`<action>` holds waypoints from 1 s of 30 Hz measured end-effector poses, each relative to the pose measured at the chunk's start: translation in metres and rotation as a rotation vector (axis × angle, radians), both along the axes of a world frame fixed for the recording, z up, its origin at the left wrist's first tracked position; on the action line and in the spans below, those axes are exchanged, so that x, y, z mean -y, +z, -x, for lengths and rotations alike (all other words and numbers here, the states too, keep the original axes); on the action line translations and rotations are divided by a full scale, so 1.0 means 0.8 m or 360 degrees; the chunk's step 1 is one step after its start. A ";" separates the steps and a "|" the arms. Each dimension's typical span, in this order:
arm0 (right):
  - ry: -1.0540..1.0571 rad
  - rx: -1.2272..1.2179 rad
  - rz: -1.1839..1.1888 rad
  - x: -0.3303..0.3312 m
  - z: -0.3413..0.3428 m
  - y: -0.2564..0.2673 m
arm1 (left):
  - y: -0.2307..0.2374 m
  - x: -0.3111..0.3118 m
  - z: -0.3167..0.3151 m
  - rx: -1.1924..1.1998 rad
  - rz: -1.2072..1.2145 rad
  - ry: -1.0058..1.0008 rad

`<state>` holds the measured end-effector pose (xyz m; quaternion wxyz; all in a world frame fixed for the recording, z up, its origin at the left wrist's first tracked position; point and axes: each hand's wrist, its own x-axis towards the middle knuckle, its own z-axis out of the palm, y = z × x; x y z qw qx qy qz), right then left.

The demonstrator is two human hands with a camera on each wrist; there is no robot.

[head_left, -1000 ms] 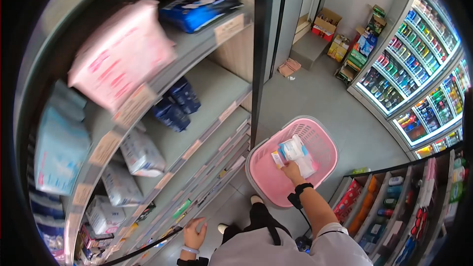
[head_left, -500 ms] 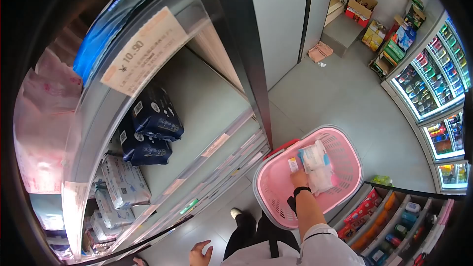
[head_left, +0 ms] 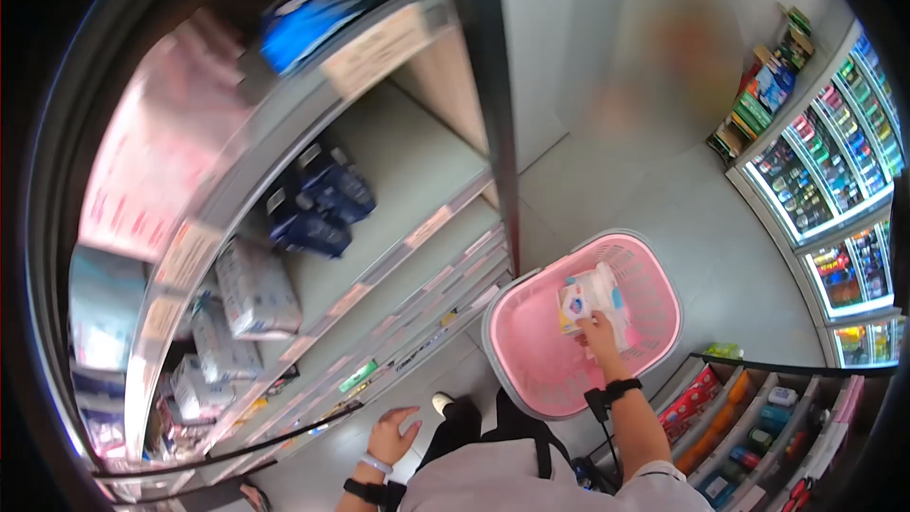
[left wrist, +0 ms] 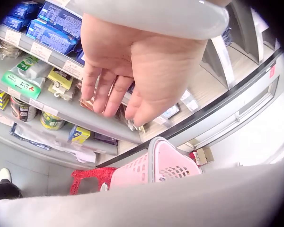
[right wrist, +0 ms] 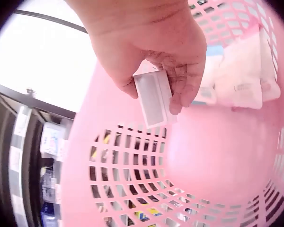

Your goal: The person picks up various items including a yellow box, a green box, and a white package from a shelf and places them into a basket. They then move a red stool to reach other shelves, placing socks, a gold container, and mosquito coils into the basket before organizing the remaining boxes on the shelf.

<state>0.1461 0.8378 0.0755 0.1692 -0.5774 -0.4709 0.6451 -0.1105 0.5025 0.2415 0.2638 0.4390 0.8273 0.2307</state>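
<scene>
My right hand (head_left: 599,332) is inside the pink basket (head_left: 531,351) and pinches a small white box (right wrist: 152,99) between thumb and fingers. From the head, the box shows a face with a blue and red print and a yellowish edge. Beside it, white soft packs (right wrist: 241,80) with light blue and pink parts lie against the basket's far side. My left hand (left wrist: 137,71) hangs in front of the shelves with its fingers loosely extended and nothing in them.
At left stands a tall shelf unit with dark blue packs (head_left: 318,199), a pink pack (head_left: 156,152) and price labels. Under the basket is a red stand (left wrist: 92,177). Low shelves of goods (head_left: 749,427) are at right, with lit drink coolers (head_left: 815,171) beyond.
The box in my right hand has turned, so a broader printed face shows. My left hand has risen further into view. The head view has shifted slightly, and the right hand stays within the basket.
</scene>
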 end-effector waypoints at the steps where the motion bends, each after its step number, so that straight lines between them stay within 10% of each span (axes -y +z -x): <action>1: -0.0020 -0.0109 -0.0012 0.006 -0.002 0.035 | 0.003 0.000 0.004 -0.0016 0.0001 0.0051; 7: 0.0319 -0.0414 -0.0116 0.046 0.046 0.178 | 0.029 0.027 0.042 -0.0066 -0.0015 0.0215; 19: 0.1313 -0.0946 -0.0418 0.157 0.332 0.257 | 0.077 0.132 0.136 -0.0987 -0.0677 0.0791; 24: 0.2109 -0.0165 -0.1321 0.179 0.423 0.268 | 0.081 0.149 0.179 -0.1023 -0.0662 0.0903; 30: 0.2318 0.0120 -0.1050 0.208 0.459 0.276 | 0.051 0.155 0.213 -0.1015 -0.0342 0.0798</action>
